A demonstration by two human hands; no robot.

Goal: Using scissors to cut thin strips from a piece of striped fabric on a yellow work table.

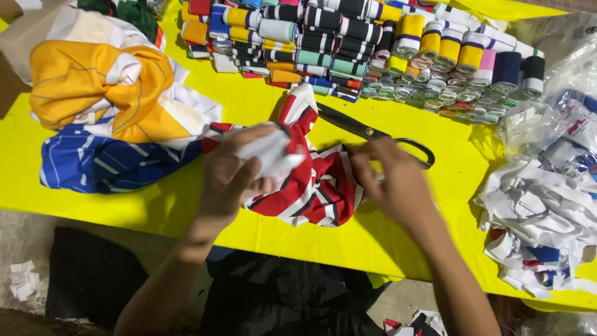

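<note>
looks like a small garment workshop: stacked striped knit collars (373, 50) at the frame top, scissors (373, 134), fabric scraps (541, 218) at right

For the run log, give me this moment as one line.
left hand: grips white fabric piece | right hand: pinches red striped garment | scissors: on yellow table, untouched

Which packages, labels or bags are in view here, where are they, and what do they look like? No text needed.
Clear plastic bags: right edge of the yellow table, crumpled, transparent with red and blue print.
Larger clear plastic sheet or bag: top right corner, glossy, see-through; contents unclear.
No signs or screens in view.
Neither the left hand nor the right hand touches any of them; both are on the red, white and black striped fabric.
</note>
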